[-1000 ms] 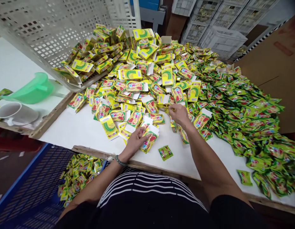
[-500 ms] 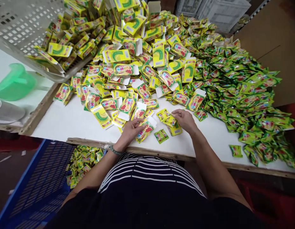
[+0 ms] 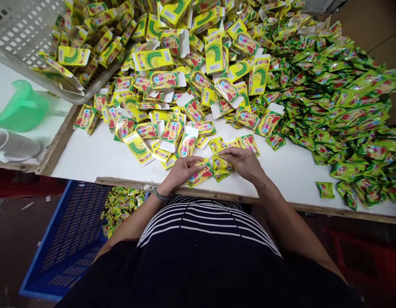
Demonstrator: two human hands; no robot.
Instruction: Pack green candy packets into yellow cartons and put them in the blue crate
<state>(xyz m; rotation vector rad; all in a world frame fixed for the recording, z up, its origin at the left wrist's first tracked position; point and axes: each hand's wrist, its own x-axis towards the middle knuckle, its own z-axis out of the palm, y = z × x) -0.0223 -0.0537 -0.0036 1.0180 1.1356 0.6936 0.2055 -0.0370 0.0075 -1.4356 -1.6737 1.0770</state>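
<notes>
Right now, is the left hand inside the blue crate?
No, the left hand is above a printed packet on the white table, while the blue plastic crate sits below the table edge.

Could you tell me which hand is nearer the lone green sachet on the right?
Right hand, left of the sachet; the left hand lies farther left.

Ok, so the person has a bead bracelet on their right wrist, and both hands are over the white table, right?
Not quite: the head view shows the bead bracelet on the wrist of the left hand, not the right hand. Both hands are over the white table, as you said.
</notes>
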